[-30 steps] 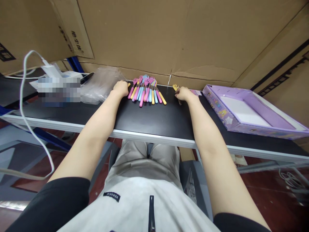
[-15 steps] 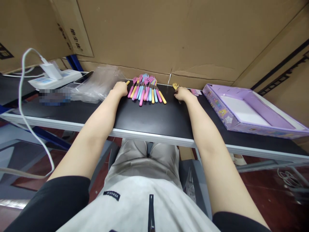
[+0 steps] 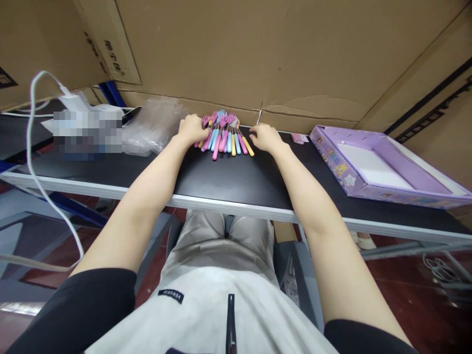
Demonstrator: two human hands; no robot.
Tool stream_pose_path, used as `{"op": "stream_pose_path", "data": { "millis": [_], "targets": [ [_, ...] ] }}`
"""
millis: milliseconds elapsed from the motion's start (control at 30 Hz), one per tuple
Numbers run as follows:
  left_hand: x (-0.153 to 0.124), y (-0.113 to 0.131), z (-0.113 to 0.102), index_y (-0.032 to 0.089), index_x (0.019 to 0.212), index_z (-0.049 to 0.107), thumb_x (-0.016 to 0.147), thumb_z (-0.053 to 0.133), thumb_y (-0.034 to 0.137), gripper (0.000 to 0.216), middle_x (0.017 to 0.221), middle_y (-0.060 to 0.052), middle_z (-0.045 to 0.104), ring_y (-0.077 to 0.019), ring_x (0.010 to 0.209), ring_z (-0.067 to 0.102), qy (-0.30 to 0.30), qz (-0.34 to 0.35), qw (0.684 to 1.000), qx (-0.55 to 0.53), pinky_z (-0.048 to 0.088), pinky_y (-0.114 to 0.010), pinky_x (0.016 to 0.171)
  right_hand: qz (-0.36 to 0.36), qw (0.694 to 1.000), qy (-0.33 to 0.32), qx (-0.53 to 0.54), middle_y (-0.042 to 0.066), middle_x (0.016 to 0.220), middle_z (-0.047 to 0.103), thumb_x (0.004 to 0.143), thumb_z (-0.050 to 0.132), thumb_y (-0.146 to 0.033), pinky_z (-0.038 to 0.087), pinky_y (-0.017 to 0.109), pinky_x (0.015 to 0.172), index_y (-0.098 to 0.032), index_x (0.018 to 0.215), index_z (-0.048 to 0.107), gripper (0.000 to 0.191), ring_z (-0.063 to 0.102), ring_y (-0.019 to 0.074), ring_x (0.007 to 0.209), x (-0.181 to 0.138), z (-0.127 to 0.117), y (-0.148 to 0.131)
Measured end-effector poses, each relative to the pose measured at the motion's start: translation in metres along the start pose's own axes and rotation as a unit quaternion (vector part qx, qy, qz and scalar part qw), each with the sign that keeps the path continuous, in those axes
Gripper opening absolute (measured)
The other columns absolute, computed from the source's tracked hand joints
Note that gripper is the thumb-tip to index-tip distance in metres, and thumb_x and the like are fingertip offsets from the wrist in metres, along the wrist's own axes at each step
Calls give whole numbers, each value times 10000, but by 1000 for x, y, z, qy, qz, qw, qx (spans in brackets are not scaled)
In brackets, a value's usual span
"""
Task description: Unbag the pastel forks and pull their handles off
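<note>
A fanned pile of back scratchers (image 3: pixel 223 140) lies on the black tabletop, with claw heads away from me and pink, blue and yellow handles toward me. My left hand (image 3: pixel 193 130) reaches over the pile's left edge, its fingers stretched across the outer handles and apparently touching them. Just right of the pile is my right hand (image 3: pixel 266 137), fingers apart and pointing toward the nearest yellow handle. No object shows in either hand, though the palms are hidden.
A purple open box (image 3: pixel 350 187) stands at the right, with small pink cards (image 3: pixel 299 138) beside it. Clear plastic bags (image 3: pixel 155 125) lie at the left, near a white charger with a cable (image 3: pixel 32 147). A cardboard wall (image 3: pixel 221 54) rises behind the table (image 3: pixel 236 179).
My right hand has moved left toward the pile, and the yellow back scratcher it held is out of sight. My left hand has shifted right over the pile's edge, and its yellow piece no longer shows.
</note>
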State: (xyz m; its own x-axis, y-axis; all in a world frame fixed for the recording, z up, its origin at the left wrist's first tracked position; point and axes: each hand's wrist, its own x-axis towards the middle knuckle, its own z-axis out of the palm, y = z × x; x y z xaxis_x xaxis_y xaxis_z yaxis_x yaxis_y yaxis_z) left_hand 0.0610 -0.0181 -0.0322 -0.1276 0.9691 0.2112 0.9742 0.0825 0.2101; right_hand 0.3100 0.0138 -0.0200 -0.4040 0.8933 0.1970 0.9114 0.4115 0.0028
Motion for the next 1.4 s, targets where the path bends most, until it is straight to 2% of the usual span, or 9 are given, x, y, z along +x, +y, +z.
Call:
{"op": "stream_pose_path", "data": {
  "millis": [367, 500, 600, 667, 767, 900, 1000, 1167, 1400],
  "targets": [
    [12, 4, 15, 85, 1187, 701, 862, 594, 321, 415, 1231, -215, 691, -392, 1300, 586, -25, -29, 999, -30, 491, -423, 1084, -41, 999, 26, 1, 169, 1374, 669, 993, 452, -214, 475, 484, 1109, -123, 1322, 726, 437, 604, 347, 1299, 0, -1, -4],
    [12, 3, 13, 75, 1111, 707, 841, 591, 286, 361, 1171, -237, 687, -419, 1249, 591, 29, 1, 999, -43, 479, -476, 1070, -56, 996, 53, 36, 175, 1323, 694, 993, 460, -212, 481, 503, 1091, -127, 1284, 741, 414, 628, 348, 1266, 2, 2, -7],
    [10, 9, 14, 109, 979, 697, 840, 603, 252, 220, 1101, -222, 675, -402, 1178, 606, 90, 67, 991, -78, 466, -489, 1057, -52, 985, 95, 132, 165, 1274, 715, 1019, 508, -295, 487, 478, 1086, -134, 1249, 739, 364, 651, 321, 1227, 7, 8, -11],
    [8, 18, 17, 144, 924, 672, 833, 629, 231, 134, 1037, -183, 666, -376, 1120, 616, 122, 129, 978, -110, 472, -492, 1032, -30, 959, 122, 255, 145, 1152, 747, 1015, 575, -381, 537, 416, 1007, -139, 1178, 738, 334, 697, 274, 1108, 12, 13, -16],
    [1, 35, 21, 172, 884, 632, 818, 666, 198, 79, 986, -141, 645, -338, 1052, 622, 149, 223, 953, -140, 486, -484, 989, 28, 873, 116, 473, 66, 819, 718, 957, 675, -523, 564, 281, 710, -157, 954, 699, 367, 685, 166, 731, 16, 16, -24],
    [-10, 51, 21, 179, 879, 602, 843, 663, 184, 71, 955, -123, 639, -303, 978, 633, 148, 273, 938, -152, 497, -448, 927, 86, 741, 80, 661, -55, 529, 513, 876, 762, -563, 332, 178, 415, -188, 749, 547, 450, 416, 52, 416, 11, 6, -37],
    [-15, 51, 19, 174, 945, 615, 861, 638, 185, 88, 897, -99, 658, -281, 925, 643, 138, 254, 944, -157, 491, -409, 893, 100, 682, 60, 722, -92, 479, 441, 902, 754, -521, 254, 161, 381, -194, 751, 499, 441, 341, 32, 382, 5, -2, -47],
    [-17, 48, 18, 169, 988, 630, 929, 560, 248, 121, 854, -101, 694, -280, 892, 661, 137, 234, 954, -131, 471, -361, 835, 99, 654, 36, 749, -107, 493, 405, 878, 778, -526, 249, 162, 386, -206, 740, 434, 490, 326, 25, 385, 2, -5, -56],
    [-17, 50, 16, 181, 899, 629, 988, 489, 353, 239, 813, -111, 690, -275, 833, 656, 154, 256, 946, -123, 438, -346, 769, 105, 663, 53, 739, -107, 502, 352, 883, 745, -594, 212, 162, 396, -205, 723, 415, 535, 287, 23, 407, 2, -15, -50]
  ]
}}
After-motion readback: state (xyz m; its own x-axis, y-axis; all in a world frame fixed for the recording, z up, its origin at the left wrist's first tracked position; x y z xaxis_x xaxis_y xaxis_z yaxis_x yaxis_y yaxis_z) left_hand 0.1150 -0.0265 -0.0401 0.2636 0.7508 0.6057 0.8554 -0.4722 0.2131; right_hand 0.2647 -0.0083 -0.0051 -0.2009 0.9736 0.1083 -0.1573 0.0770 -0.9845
